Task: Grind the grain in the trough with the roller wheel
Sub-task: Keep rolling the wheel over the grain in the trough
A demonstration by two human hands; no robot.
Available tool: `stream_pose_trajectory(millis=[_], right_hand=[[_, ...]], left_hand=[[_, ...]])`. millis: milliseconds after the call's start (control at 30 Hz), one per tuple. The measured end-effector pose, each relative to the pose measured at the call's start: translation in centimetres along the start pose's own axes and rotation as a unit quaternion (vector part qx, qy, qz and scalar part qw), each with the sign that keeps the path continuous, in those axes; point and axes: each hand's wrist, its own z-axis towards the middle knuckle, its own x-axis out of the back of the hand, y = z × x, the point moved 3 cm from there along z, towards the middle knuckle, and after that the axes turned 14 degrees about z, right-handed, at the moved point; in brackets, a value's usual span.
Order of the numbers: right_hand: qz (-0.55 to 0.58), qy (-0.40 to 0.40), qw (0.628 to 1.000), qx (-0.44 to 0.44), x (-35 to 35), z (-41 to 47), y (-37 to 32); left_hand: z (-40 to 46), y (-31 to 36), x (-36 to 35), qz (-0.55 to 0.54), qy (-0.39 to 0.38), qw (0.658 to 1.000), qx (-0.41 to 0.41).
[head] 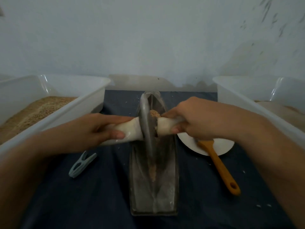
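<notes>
The left hand (100,128) and right hand (189,119) each grip one end of the pale handle (130,131), with the wheel (146,123) upright between them in the trough (154,187). Grain (154,113) is heaped just beyond the wheel. A brush (219,166) lies below the right hand, a peg (81,164) below the left.

Tubs (92,90) L+R, trough (171,171) hemmed.

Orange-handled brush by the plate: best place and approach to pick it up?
Take the brush by its orange handle, near the looped end, coming from above on the right. The handle lies flat on the cloth, clear of the trough; its head sits on the plate, partly under the right hand.
</notes>
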Motion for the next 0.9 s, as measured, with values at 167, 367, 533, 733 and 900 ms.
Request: stream_pose_trajectory(millis=[167, 367, 533, 733, 900], right_hand=[[0.014, 0.079, 0.996, -0.029, -1.5, 2.3, 3.0], [-0.031, 0.042, 0.998, -0.019, -0.8, 1.0, 1.8], [-0.036, -0.05, 0.998, 0.033, 1.1, -2.5, -0.8], [-0.05, 0.0, 0.999, 0.014, 0.0, -0.5, 0.1], [-0.021, 0.106, 0.994, -0.022, -1.6, 2.8, 3.3]], left_hand=[[2.2, 0.5, -1.1, 0.187, 0.173, 0.966, 0.047], [1.5, 0.3, -0.8, 0.107, 0.13, 0.986, 0.003], [-1.1, 0.1, 0.5, -0.036, -0.006, 0.999, -0.029], [0.2, 0.4, 0.1, 0.025, 0.056, 0.998, 0.006], [2.9, 0.6, -1.2, 0.214, 0.211, 0.953, 0.037]])
